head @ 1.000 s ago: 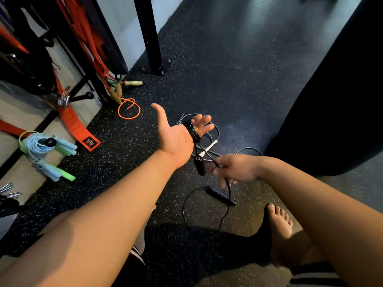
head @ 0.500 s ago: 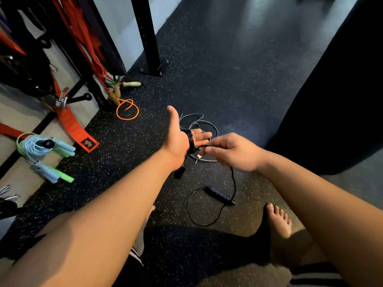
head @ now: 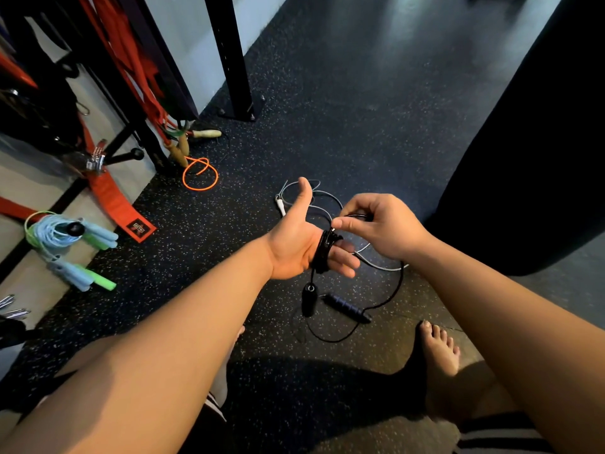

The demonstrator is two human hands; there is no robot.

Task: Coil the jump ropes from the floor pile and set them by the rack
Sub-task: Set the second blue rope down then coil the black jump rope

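A black jump rope [head: 322, 252] is wound in several turns round the fingers of my left hand [head: 294, 247], which is held palm up with straight fingers and the thumb raised. One black handle [head: 308, 298] dangles below that hand. The other black handle [head: 347, 308] lies on the floor, its cord looping up to my right hand [head: 383, 227], which pinches the rope just above the coil. A white-grey jump rope [head: 322, 199] lies loose on the floor under both hands.
By the rack at left lie coiled blue and green ropes [head: 70, 244] and an orange rope with wooden handles [head: 198, 173]. A black rack post [head: 230, 57] stands behind. A big dark bag [head: 530, 152] fills the right. My bare foot [head: 440, 358] is at lower right.
My right hand rose from below the left hand, carried the rope over the fingers and added a turn. One handle now hangs free below the left hand.
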